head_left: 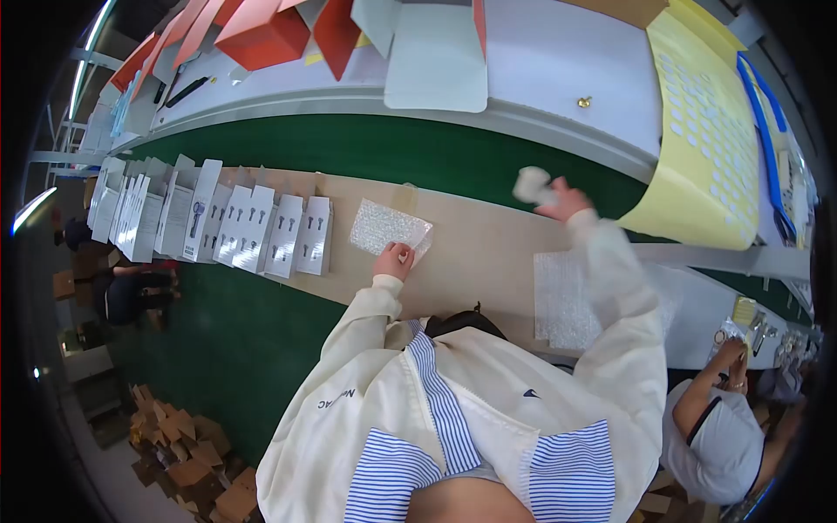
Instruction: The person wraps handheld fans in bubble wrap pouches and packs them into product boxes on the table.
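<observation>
My left hand has its fingers curled at the lower edge of a small piece of bubble wrap lying flat on the brown work surface. Out to the right and farther from my body, my right hand grips a whitish rounded object. Motion smears that object, so its kind is unclear. More bubble wrap lies beneath my right forearm, partly hidden by the sleeve.
A row of printed white boxes stands to the left. Above runs a shelf with orange boxes, a small brass-coloured piece and a perforated yellow sheet. A co-worker sits at right; cartons lie at lower left.
</observation>
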